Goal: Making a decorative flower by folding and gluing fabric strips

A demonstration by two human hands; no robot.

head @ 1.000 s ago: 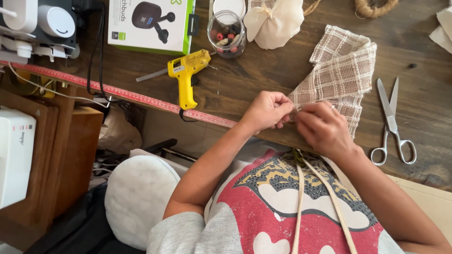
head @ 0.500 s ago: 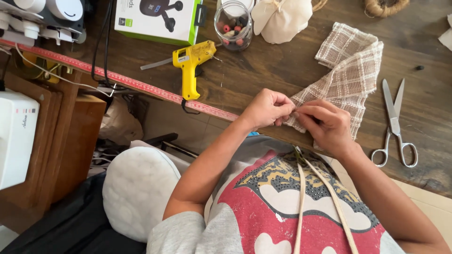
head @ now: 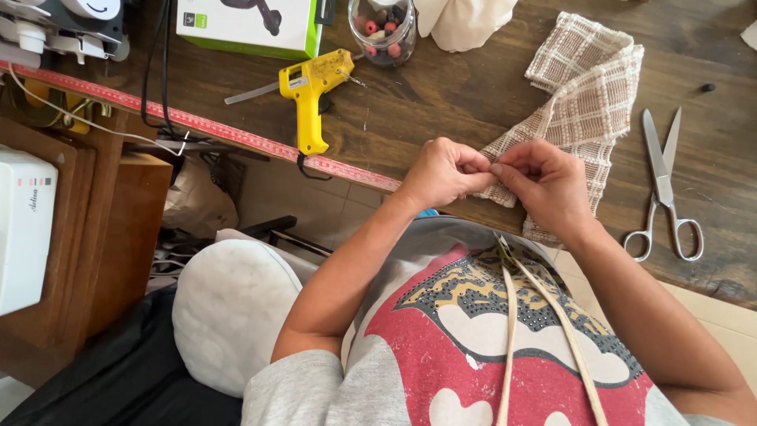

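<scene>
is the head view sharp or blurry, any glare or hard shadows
Head view: sharp on both hands, left and right, pinching the brown-and-white checked cloth; soft even light, faint shadows on the dark wooden table; no glare; top edge crops things.

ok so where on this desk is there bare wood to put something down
Widest bare wood lies between the yellow glue gun and the checked cloth. A narrower strip runs between the cloth and the scissors, plus some right of the scissors. The far edge is crowded: white box, bead jar. Both hands, left hand and right hand, pinch the cloth's near edge.
</scene>
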